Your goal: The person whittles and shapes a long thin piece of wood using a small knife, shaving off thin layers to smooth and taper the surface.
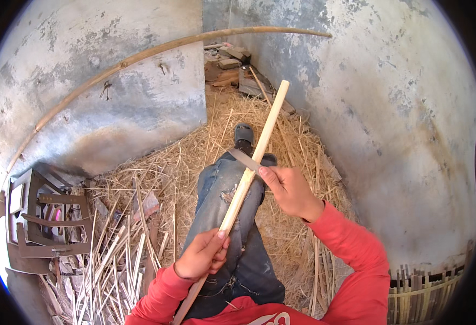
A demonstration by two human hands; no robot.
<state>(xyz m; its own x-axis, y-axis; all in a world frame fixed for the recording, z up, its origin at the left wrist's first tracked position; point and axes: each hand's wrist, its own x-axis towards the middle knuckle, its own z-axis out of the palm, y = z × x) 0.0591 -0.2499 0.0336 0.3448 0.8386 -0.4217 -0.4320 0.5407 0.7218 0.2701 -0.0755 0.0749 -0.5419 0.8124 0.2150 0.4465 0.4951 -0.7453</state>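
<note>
A long pale stick, seemingly bamboo or wood (270, 123), slants over my legs from lower left to upper right. My left hand (202, 255) is closed round its lower part, thumb along the top. Below that hand the piece looks browner, and its end runs off near my lap. My right hand (295, 190) grips a knife, its handle hidden in the fingers. The grey knife blade (242, 158) lies across the stick around mid-length and pokes out on the left side. Just below the blade, the stick has a rough, knotty spot.
Shavings (189, 149) cover the floor around my jeans-clad legs (216, 200). Split strips (121, 260) pile up at the left beside a dark wooden frame (53, 246). A long bent pole (124, 64) arches ahead against weathered walls (389, 135). Bricks (230, 62) lie in the far corner.
</note>
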